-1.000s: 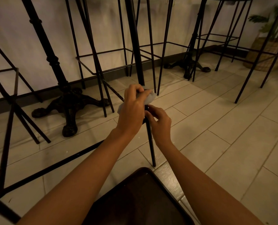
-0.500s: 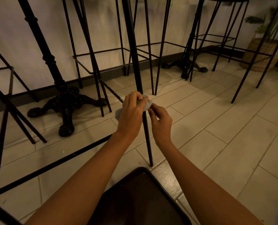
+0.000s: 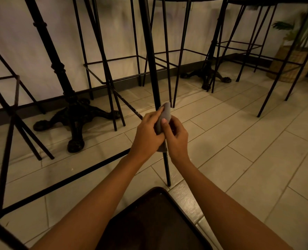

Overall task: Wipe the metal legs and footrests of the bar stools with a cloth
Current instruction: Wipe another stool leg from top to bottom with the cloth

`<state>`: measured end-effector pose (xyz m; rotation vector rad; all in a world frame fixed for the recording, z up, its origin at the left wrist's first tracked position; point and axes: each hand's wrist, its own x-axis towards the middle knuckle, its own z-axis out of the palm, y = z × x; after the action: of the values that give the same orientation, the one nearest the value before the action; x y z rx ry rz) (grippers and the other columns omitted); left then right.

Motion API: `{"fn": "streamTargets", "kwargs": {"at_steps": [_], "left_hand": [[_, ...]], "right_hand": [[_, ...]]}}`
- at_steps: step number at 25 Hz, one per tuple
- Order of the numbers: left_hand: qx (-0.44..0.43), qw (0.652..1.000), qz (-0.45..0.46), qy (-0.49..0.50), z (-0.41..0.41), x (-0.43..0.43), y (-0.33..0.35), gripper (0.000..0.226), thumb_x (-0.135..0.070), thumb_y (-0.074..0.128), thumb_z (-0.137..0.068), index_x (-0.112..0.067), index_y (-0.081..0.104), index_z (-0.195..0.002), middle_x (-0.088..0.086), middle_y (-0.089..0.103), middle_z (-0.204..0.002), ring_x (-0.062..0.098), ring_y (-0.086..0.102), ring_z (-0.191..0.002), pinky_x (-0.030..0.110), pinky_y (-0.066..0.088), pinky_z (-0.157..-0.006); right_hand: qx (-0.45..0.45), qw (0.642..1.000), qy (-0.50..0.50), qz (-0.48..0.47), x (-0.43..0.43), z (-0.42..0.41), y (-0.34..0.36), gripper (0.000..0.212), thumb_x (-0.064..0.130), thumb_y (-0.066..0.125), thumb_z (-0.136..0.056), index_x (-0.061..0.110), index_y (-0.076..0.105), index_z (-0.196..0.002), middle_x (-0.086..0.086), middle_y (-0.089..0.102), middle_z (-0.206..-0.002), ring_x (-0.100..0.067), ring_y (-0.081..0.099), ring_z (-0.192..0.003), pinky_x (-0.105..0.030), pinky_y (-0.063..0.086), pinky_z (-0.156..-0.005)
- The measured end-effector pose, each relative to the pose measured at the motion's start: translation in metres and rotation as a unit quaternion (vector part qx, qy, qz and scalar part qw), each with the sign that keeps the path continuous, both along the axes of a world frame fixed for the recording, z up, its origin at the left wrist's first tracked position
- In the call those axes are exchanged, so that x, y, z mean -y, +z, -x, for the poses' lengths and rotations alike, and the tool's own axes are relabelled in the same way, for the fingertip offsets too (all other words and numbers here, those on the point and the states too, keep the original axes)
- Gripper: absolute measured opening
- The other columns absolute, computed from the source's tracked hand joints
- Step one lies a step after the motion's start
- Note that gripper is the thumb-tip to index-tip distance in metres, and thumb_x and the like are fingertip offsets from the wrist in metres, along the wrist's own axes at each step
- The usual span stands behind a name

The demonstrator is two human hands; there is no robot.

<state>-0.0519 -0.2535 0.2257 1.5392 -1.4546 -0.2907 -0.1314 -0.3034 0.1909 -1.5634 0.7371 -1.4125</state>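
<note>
Head view: left hand [image 3: 146,131] and right hand [image 3: 177,138] pinch the cloth [image 3: 165,112] round a stool leg [image 3: 166,168], fingers curled. Hard rubbing might skid the leg sideways (thin metal).

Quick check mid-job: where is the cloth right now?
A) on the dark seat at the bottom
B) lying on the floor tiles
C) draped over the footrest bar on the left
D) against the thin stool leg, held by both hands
D: the cloth sits against the stool leg, gripped by the left hand and pinched from the other side by the right hand.
</note>
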Motion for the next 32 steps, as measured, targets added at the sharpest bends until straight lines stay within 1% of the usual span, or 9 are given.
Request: {"fn": "streamTargets", "kwargs": {"at_steps": [3, 5, 7, 11, 16, 19, 22, 24, 32], "left_hand": [[-0.042, 0.997, -0.004, -0.064, -0.007, -0.007, 0.006, 0.057, -0.008, 0.058, -0.085, -0.017, 0.037, -0.138, -0.007, 0.054, -0.117, 0.001, 0.054, -0.105, 0.009, 0.047, -0.087], [-0.044, 0.998, 0.039, -0.007, -0.012, -0.003, 0.016, 0.041, -0.009, 0.055, -0.088, -0.014, 0.049, -0.128, -0.007, 0.058, -0.107, -0.001, 0.057, -0.093, 0.018, 0.052, -0.085], [-0.061, 0.992, 0.088, 0.071, -0.016, 0.004, 0.028, 0.029, -0.015, 0.053, -0.091, -0.013, 0.055, -0.120, 0.001, 0.062, -0.108, 0.007, 0.059, -0.093, 0.027, 0.054, -0.084], [-0.121, 0.981, 0.120, 0.098, -0.020, 0.024, 0.063, 0.038, -0.020, 0.054, -0.090, -0.011, 0.049, -0.127, 0.006, 0.060, -0.117, 0.011, 0.058, -0.104, 0.031, 0.052, -0.090], [-0.114, 0.982, 0.124, 0.082, -0.022, 0.035, 0.084, 0.036, -0.016, 0.055, -0.090, -0.006, 0.051, -0.125, 0.010, 0.064, -0.114, 0.015, 0.061, -0.104, 0.036, 0.052, -0.091], [-0.095, 0.982, 0.141, 0.084, -0.023, 0.036, 0.080, 0.034, -0.014, 0.056, -0.089, -0.004, 0.054, -0.122, 0.012, 0.065, -0.113, 0.016, 0.062, -0.104, 0.033, 0.052, -0.090], [-0.076, 0.981, 0.151, 0.098, -0.023, 0.036, 0.078, 0.037, -0.013, 0.058, -0.088, -0.004, 0.053, -0.123, 0.013, 0.065, -0.115, 0.010, 0.060, -0.103, 0.023, 0.050, -0.090], [-0.070, 0.981, 0.149, 0.101, -0.025, 0.037, 0.076, 0.039, -0.013, 0.058, -0.088, -0.004, 0.052, -0.125, 0.013, 0.065, -0.114, 0.006, 0.058, -0.100, 0.017, 0.048, -0.087], [-0.083, 0.983, 0.143, 0.075, -0.025, 0.041, 0.067, 0.042, -0.013, 0.056, -0.090, -0.006, 0.046, -0.130, 0.012, 0.063, -0.119, 0.015, 0.060, -0.110, 0.012, 0.047, -0.085]], "right_hand": [[0.025, 0.999, -0.025, -0.030, 0.001, 0.001, 0.004, 0.015, 0.017, 0.051, -0.089, 0.008, 0.059, -0.098, -0.010, 0.063, -0.087, -0.024, 0.061, -0.082, -0.031, 0.054, -0.070], [0.036, 0.997, -0.051, -0.043, 0.002, 0.004, 0.010, 0.022, 0.023, 0.050, -0.086, 0.007, 0.059, -0.098, -0.007, 0.061, -0.086, -0.020, 0.059, -0.080, -0.028, 0.053, -0.069], [0.063, 0.992, -0.089, -0.059, 0.005, 0.008, 0.017, 0.023, 0.023, 0.052, -0.088, 0.004, 0.057, -0.100, -0.006, 0.059, -0.088, -0.017, 0.058, -0.082, -0.028, 0.053, -0.069], [0.104, 0.982, -0.144, -0.071, 0.014, 0.016, 0.032, 0.007, 0.019, 0.053, -0.091, 0.017, 0.055, -0.098, 0.003, 0.055, -0.089, -0.015, 0.055, -0.086, -0.033, 0.053, -0.076], [0.086, 0.991, -0.096, -0.023, 0.008, -0.005, 0.044, 0.018, 0.016, 0.054, -0.091, 0.005, 0.053, -0.106, -0.009, 0.045, -0.110, 0.002, 0.049, -0.092, -0.005, 0.045, -0.071], [0.053, 0.998, -0.027, 0.006, 0.001, -0.022, 0.042, 0.027, 0.012, 0.048, -0.094, 0.003, 0.052, -0.119, -0.011, 0.051, -0.114, 0.006, 0.050, -0.097, -0.008, 0.046, -0.077], [0.063, 0.998, 0.019, 0.012, -0.001, -0.028, 0.035, 0.037, 0.008, 0.045, -0.095, 0.007, 0.043, -0.132, -0.018, 0.053, -0.129, -0.018, 0.051, -0.117, -0.015, 0.044, -0.094], [0.057, 0.998, 0.015, 0.017, 0.001, -0.028, 0.031, 0.040, 0.007, 0.045, -0.094, 0.007, 0.041, -0.134, -0.018, 0.052, -0.131, -0.023, 0.050, -0.120, -0.018, 0.043, -0.098], [0.007, 0.998, -0.050, 0.022, 0.006, -0.022, 0.007, 0.033, 0.002, 0.050, -0.091, 0.001, 0.052, -0.124, -0.018, 0.065, -0.114, -0.019, 0.062, -0.099, -0.005, 0.046, -0.081]]}}
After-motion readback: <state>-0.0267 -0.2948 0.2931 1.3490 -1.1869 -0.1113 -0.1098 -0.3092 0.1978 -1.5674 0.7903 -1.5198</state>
